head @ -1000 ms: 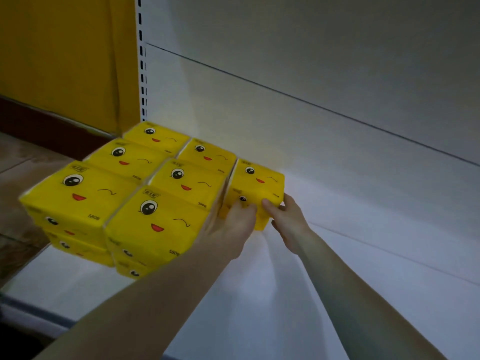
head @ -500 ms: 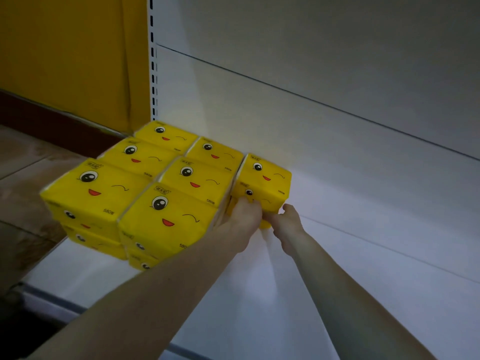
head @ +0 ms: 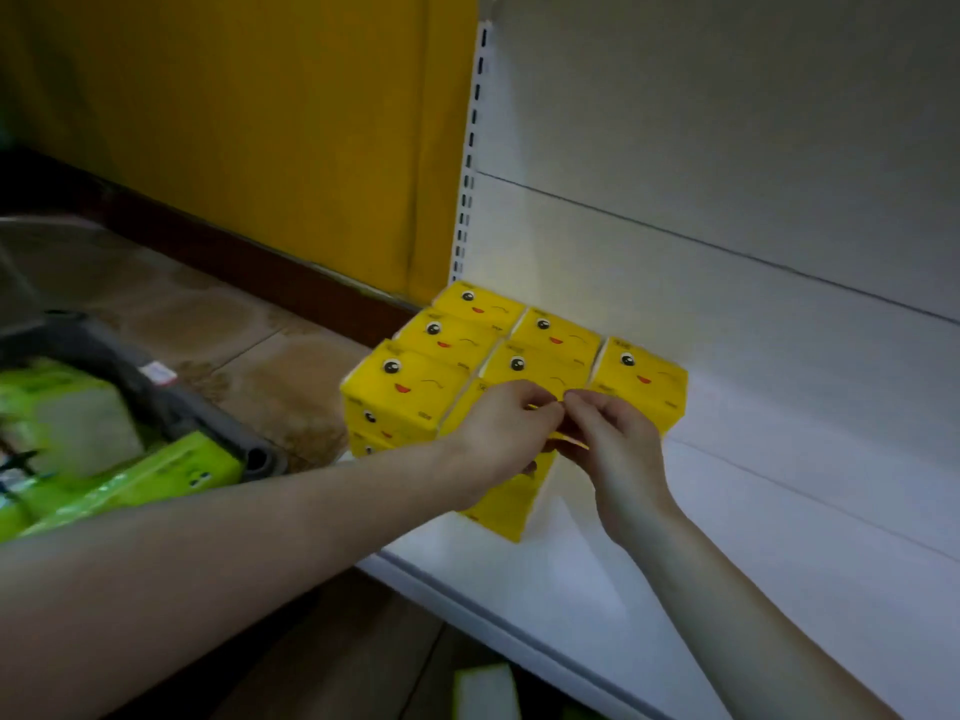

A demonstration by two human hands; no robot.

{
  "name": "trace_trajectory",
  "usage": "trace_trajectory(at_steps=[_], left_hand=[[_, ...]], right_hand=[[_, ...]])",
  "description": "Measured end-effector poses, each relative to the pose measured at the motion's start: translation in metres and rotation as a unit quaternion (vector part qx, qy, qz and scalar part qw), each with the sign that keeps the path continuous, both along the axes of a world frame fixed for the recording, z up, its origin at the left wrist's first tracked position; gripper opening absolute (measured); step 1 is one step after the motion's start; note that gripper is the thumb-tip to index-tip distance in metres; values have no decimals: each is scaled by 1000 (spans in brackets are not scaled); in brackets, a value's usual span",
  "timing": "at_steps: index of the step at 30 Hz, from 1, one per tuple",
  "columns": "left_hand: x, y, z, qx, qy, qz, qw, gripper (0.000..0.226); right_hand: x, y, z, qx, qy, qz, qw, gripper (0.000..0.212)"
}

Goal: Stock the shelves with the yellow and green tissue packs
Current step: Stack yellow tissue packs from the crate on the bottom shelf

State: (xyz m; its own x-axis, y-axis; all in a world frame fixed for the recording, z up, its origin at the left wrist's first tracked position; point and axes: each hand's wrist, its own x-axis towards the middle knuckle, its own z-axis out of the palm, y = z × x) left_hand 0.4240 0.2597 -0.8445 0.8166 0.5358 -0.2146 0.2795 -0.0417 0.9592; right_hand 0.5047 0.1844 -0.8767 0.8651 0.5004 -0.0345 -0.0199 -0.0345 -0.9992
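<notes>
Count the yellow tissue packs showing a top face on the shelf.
7 yellow tissue packs. Left column: back, middle, front. Middle column: back, middle, front mostly under the left hand. One at right. Lower-layer packs are partly hidden.

Yellow tissue packs [head: 405,387] with funny faces sit stacked on the white shelf [head: 779,563], pushed into its back left corner. The left hand [head: 501,433] and right hand [head: 618,449] meet at the front pack [head: 506,506], and their curled fingers pinch its yellow wrap. To the left, green tissue packs [head: 145,475] lie in a dark basket [head: 171,402] on the brown floor [head: 234,345].
</notes>
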Motion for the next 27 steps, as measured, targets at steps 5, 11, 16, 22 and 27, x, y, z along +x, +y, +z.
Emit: trace_trajectory(at_steps=[5, 11, 16, 22, 27], left_hand=[[-104, 49, 21, 18, -10, 74, 997, 11], [-234, 85, 26, 41, -17, 185, 982, 14], [-325, 101, 5, 94, 18, 309, 946, 19], [-377, 121, -43, 263, 305, 232, 886, 71], [-364, 126, -61, 288, 388, 144, 864, 85]], right_hand=[[-77, 56, 30, -12, -4, 172, 985, 10], [-170, 129, 52, -44, -19, 379, 924, 9], [-236, 178, 50, -113, -138, 484, 857, 5], [-260, 213, 18, -360, -399, 580, 612, 74], [-268, 204, -12, -381, -502, 563, 534, 86]])
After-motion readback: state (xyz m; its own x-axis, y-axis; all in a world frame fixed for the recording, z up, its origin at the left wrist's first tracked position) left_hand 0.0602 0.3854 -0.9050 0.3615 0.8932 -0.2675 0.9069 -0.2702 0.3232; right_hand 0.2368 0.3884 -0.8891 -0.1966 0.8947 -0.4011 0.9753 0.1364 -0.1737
